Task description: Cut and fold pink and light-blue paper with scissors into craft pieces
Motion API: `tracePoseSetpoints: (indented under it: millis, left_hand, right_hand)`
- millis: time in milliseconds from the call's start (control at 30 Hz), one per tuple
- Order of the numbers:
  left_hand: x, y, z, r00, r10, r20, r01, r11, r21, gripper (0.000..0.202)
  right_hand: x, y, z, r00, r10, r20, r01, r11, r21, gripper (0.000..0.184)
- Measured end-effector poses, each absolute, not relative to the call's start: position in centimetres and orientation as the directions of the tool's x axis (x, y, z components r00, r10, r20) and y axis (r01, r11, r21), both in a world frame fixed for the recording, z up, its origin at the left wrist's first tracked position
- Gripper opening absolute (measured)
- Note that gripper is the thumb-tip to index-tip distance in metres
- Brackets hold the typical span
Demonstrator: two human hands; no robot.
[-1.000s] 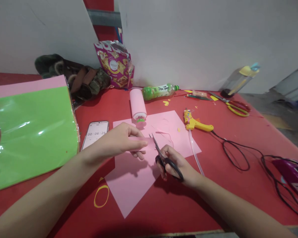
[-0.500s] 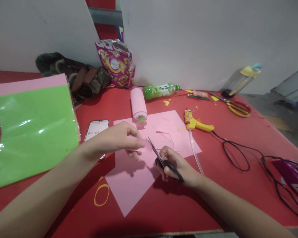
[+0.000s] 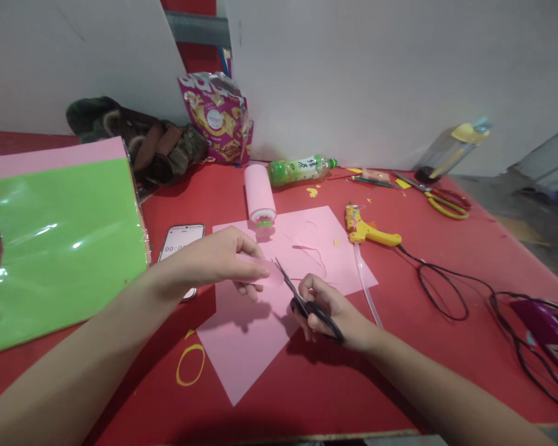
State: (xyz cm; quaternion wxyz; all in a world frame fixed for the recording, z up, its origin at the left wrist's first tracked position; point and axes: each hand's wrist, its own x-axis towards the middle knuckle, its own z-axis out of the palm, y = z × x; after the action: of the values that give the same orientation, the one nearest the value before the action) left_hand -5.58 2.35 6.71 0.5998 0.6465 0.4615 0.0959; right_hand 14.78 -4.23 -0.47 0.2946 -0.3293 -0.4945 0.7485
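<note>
Between the thumb and fingers of my left hand (image 3: 235, 263) is a small piece of pink paper (image 3: 273, 275). My right hand (image 3: 332, 310) grips black-handled scissors (image 3: 289, 282), whose blades lie at the right edge of that piece. Below both hands, larger pink paper (image 3: 246, 347) is spread on the red table (image 3: 134, 409), with thin pink offcuts (image 3: 311, 251) on top. Just beyond my left hand lies a bottle wrapped in pink paper (image 3: 259, 192), its green cap toward me. A phone (image 3: 182, 238) showing a timer is partly covered by my left forearm.
A yellow glue gun (image 3: 372, 235) with a black cord lies right, near a purple power strip (image 3: 551, 334). Behind are a green drink bottle (image 3: 302, 169), a snack bag (image 3: 218, 118) and red-yellow scissors (image 3: 446, 204). Green sheets in plastic (image 3: 65, 248) lie left; a yellow paper ring (image 3: 190, 365) lies in front.
Both hands have stayed almost in place. The scissors' tips and the held pink piece have shifted very slightly to the left.
</note>
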Motion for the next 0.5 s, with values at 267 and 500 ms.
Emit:
tracePoseSetpoints:
  millis: [267, 500]
  left_hand:
    - [-5.69, 2.6, 6.74, 0.551, 0.684, -0.479, 0.577, 0.102, 0.81, 0.017]
    - [-5.94, 2.29, 6.98, 0.552, 0.701, -0.451, 0.593, 0.051, 0.804, 0.033]
  right_hand:
    - [14.77, -4.22, -0.66, -0.606, 0.769, -0.204, -0.141, -0.357, -0.923, 0.045]
    - [14.82, -4.26, -0.52, -0.6, 0.762, -0.243, -0.127, -0.391, -0.912, 0.034]
